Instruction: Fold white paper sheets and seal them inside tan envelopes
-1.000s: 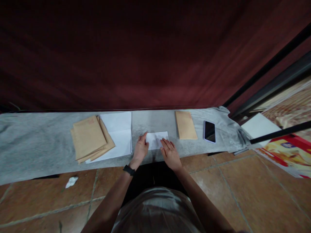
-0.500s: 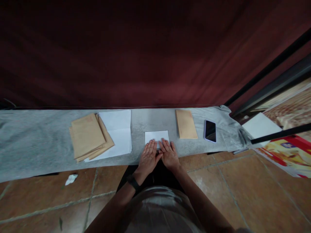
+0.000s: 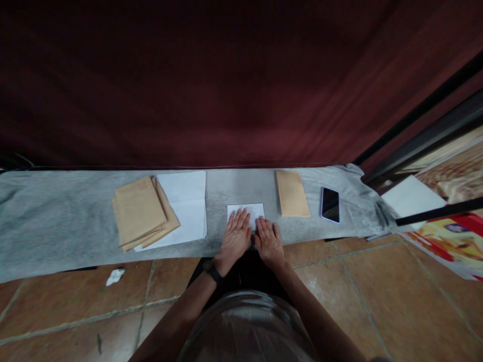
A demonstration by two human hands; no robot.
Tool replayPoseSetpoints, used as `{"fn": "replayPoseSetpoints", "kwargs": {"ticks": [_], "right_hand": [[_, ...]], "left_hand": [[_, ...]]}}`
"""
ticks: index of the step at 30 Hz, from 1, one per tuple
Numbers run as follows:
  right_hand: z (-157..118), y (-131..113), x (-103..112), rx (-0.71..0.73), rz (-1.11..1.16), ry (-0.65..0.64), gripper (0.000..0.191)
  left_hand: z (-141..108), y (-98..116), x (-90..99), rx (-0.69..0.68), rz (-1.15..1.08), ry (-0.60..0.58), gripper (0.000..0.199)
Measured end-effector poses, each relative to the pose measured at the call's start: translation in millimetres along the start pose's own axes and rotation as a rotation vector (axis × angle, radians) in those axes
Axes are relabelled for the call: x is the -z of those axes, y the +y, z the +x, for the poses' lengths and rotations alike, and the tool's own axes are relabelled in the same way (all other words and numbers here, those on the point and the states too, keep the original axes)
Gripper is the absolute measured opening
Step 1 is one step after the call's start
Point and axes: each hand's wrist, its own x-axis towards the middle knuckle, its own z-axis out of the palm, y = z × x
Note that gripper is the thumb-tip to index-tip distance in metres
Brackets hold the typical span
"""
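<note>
A small folded white sheet of paper lies on the grey cloth close to the front edge. My left hand rests flat on its left part, fingers stretched out. Flat at the paper's lower right corner is my right hand, fingers extended and slightly apart from the left. The hands cover the paper's near edge. To the left, several brown envelopes overlap larger white sheets. One more brown envelope lies right of my hands.
A phone with a light purple edge lies on the grey cloth at the right. Dark bars and a printed box are beyond that end. A dark red curtain hangs behind. Crumpled white tissue lies on the tiled floor.
My left hand has slid forward and further onto the paper. My right hand has shifted slightly right and back, and the gap between the two hands has grown.
</note>
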Motion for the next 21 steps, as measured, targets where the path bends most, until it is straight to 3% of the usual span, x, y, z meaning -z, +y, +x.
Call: {"fn": "replayPoseSetpoints", "kwargs": {"ticks": [6,12,16,21], "right_hand": [[2,1,4,-0.018,0.031,-0.006,0.051],[40,-4,10,0.025,0.083,-0.052,0.052],[63,-7,3,0.073,0.087,-0.084,0.052],[62,0,-9,0.068,0.027,-0.048,0.054]], "left_hand": [[16,-4,-14.8,0.046,-0.009,-0.015,0.055],[12,-10,-18.1,0.005,-0.025,-0.033,0.058],[14,-11,-19.5,0.001,-0.016,-0.042,0.06],[13,-12,-18.5,0.014,0.005,-0.017,0.058]]}}
